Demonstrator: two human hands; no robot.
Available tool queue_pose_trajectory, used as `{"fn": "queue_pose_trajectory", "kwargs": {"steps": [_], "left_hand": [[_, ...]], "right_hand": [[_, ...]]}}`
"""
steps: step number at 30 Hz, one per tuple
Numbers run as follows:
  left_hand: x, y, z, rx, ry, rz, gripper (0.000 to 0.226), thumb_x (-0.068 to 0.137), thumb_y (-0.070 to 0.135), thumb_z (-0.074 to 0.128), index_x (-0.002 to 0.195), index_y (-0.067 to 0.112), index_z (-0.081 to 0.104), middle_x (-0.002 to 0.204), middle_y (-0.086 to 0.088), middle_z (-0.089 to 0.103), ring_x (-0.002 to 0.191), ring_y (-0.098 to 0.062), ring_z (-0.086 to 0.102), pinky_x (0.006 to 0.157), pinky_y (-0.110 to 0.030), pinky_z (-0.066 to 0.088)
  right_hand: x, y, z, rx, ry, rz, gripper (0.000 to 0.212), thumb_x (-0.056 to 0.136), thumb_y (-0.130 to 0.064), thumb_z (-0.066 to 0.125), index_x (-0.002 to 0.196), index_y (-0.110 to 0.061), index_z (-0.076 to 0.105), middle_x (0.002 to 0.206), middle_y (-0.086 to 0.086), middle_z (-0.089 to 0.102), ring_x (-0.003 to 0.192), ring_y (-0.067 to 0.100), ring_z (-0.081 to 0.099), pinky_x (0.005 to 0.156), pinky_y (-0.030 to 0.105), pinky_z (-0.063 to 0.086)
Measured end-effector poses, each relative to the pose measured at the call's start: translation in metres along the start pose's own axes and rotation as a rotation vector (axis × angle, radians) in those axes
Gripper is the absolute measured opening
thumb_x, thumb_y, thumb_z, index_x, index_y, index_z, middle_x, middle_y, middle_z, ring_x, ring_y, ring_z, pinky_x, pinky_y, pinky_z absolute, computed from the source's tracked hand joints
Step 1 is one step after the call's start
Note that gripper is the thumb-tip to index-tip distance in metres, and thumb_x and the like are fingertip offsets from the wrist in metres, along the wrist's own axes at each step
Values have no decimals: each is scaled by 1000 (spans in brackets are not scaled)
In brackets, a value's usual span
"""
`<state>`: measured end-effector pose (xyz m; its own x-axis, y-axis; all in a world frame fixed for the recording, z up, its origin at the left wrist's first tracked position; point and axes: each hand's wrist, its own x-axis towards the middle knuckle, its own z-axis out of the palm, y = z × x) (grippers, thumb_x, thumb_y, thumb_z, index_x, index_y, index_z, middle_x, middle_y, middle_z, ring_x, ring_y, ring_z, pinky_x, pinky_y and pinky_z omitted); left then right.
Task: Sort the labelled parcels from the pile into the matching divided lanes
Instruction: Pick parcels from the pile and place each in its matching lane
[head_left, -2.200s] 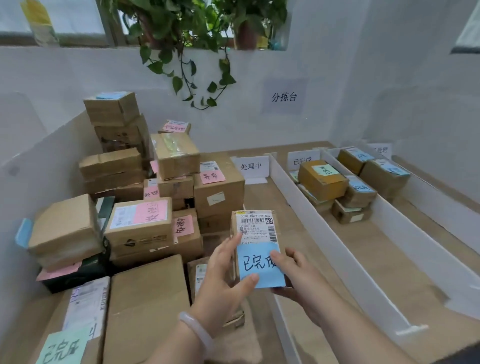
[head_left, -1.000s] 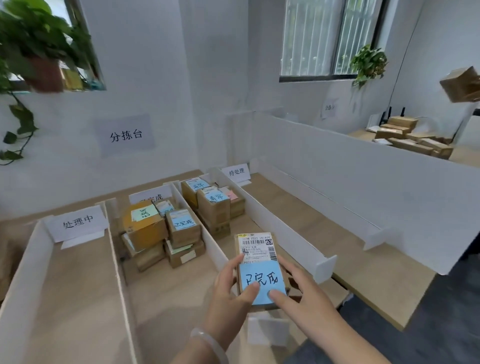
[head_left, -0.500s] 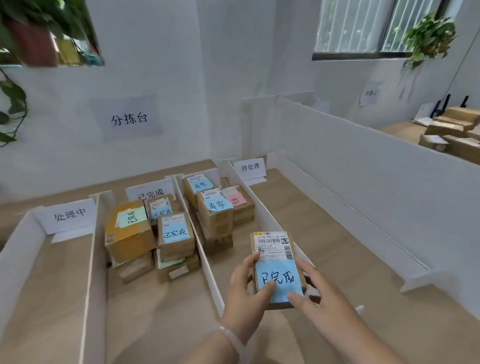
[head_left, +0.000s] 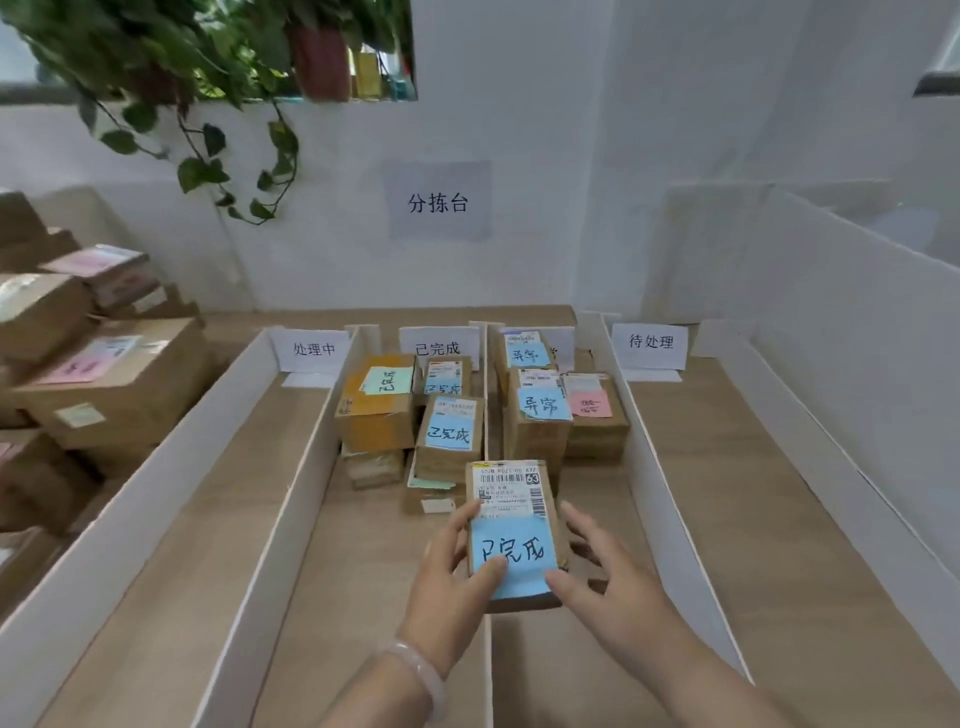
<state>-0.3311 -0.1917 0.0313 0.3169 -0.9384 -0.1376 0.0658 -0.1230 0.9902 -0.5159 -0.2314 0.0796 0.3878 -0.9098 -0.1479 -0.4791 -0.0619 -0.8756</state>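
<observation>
A small cardboard parcel (head_left: 511, 499) with a barcode label and a blue note reading 已完成 is held up in both hands. My left hand (head_left: 452, 577) grips its left side, thumb on the note. My right hand (head_left: 602, 571) grips its right side. The parcel hovers above the white divider (head_left: 488, 670) between two lanes. The lane signed 已完成 (head_left: 437, 347) holds several parcels with blue or green 已完成 notes (head_left: 448, 432). Right of it, another lane holds parcels with blue notes (head_left: 543, 403) and a pink note (head_left: 590, 403).
The pile of unsorted parcels (head_left: 93, 374) stacks up at the left, outside the lanes. Signs read 处理中 (head_left: 314, 349) over the leftmost lane and 待处理 (head_left: 650, 341) over the rightmost lane. A tall white partition (head_left: 852, 332) stands at right. A plant (head_left: 171, 67) hangs above.
The view has swung from the pile at left, over to the right, then back onto the lanes. Both hands have kept hold of the blue-note parcel, now over the divider beside the 已完成 lane.
</observation>
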Motion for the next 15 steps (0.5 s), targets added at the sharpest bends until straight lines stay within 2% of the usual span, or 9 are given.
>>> {"fn": "queue_pose_trajectory", "kwargs": {"steps": [3,7,9,11,13,15], "left_hand": [[9,-13,-37,40,90,-25,56,84,14,70,114,60,55,134,-4,54,114,-18,64,83,-40,60],[36,-31,-103,75,181,-73,57,77,22,71,116,61,53,133,-4,56,115,-18,62,83,-37,60],[57,-42,-134,58,201,-117,56,83,14,69,116,56,53,130,-4,57,112,-17,64,76,-31,60],[81,-54,-160,65,187,-171,57,87,7,68,116,53,51,129,-3,58,109,-18,65,72,-32,61],[106,-66,-181,90,170,-218,58,84,12,71,115,57,51,132,-3,56,107,-17,67,78,-39,61],[126,-72,-193,125,175,-248,56,85,13,71,121,51,51,134,-1,53,105,-16,67,81,-38,61]], "right_hand": [[20,-12,29,-4,-61,16,64,89,-45,62,141,-56,27,140,-22,38,132,4,35,105,28,41],[44,-20,71,-48,-111,12,61,87,-49,62,138,-60,30,142,-25,33,135,-1,31,114,32,33],[56,-20,91,-69,-118,36,62,87,-51,61,140,-60,29,140,-26,32,134,-2,31,115,33,32],[68,-20,108,-81,-109,57,58,87,-50,61,136,-63,31,135,-28,32,133,-4,32,115,33,31],[82,-23,125,-96,-102,88,55,88,-48,61,129,-66,30,133,-30,33,129,-5,33,115,33,31],[93,-24,135,-113,-95,112,54,88,-49,61,129,-67,32,139,-29,35,132,-5,32,115,35,32]]}}
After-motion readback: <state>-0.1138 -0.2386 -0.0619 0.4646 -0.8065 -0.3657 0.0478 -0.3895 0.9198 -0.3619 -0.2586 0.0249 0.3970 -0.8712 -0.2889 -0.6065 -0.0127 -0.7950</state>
